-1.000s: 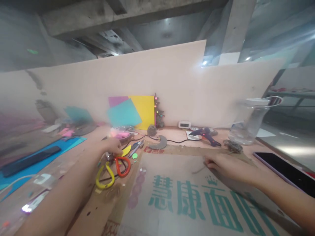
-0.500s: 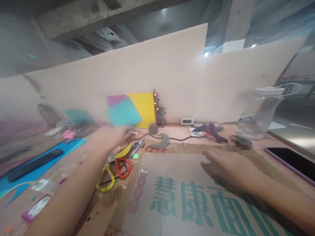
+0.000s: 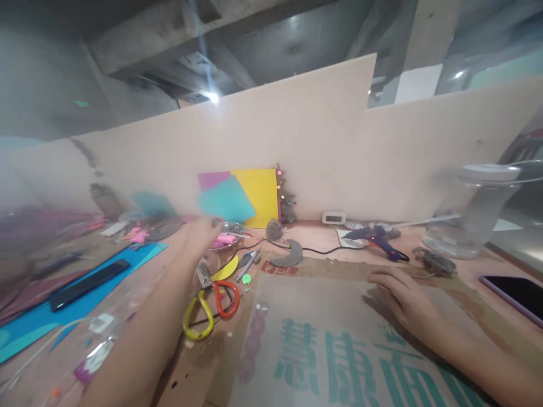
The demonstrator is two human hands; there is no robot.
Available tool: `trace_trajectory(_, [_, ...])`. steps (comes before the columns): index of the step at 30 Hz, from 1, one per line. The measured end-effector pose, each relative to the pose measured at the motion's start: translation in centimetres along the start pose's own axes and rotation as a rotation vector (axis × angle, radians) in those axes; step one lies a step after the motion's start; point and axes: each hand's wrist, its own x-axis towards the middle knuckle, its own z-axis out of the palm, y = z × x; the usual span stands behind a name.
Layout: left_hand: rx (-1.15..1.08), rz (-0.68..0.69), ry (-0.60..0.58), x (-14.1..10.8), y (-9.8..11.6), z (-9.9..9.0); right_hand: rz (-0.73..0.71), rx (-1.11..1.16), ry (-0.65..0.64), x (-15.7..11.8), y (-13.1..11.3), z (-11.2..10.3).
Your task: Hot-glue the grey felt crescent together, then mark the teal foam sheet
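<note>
My left hand (image 3: 202, 234) reaches to the back of the table, at the left edge of a small dish (image 3: 224, 242) with pink pieces. Its fingers are blurred and partly hidden, so any hold cannot be made out. Under that forearm lie scissors (image 3: 212, 308) with yellow and red handles, beside a yellow crescent (image 3: 225, 268). My right hand (image 3: 392, 291) hovers low over or rests on the printed sack (image 3: 314, 294), fingers loosely spread, nothing in them. Behind it are a dark glue gun (image 3: 375, 234) and a coil of grey cord (image 3: 435, 261). A grey crescent (image 3: 289, 254) sits at the sack's far edge.
A clear jug (image 3: 470, 215) and a phone (image 3: 513, 297) stand or lie at the right. Coloured sheets (image 3: 258, 198) lean on the back panel. At the left a dark phone (image 3: 89, 284) lies on blue sheets. A black cable crosses the back.
The view has shifted, so the table things appear farther right and lower. My left hand has drawn back left from over the dish, whose pink pieces now show. My right hand's fingers look flatter.
</note>
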Motion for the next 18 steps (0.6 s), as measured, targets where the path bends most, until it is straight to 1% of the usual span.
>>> trace_trajectory(3, [-0.012,-0.005,0.046,3.7,0.7,0.3,0.018,0.02,0.051,0.2,-0.1,0.4])
trace_trajectory(6, [0.0,0.024,0.116,7.8,1.2,0.6,0.027,0.023,0.047,0.3,-0.4,0.3])
trace_trajectory(9, [0.013,0.044,0.166,11.1,1.5,0.8,0.043,0.051,0.046,0.3,-0.5,0.4])
trace_trajectory(13, [0.005,0.078,0.221,14.1,2.1,1.6,0.114,0.029,0.069,0.1,-0.2,1.1])
trace_trajectory(18, [-0.016,0.071,0.262,15.9,2.1,3.3,0.146,-0.018,0.078,-0.1,0.8,2.5])
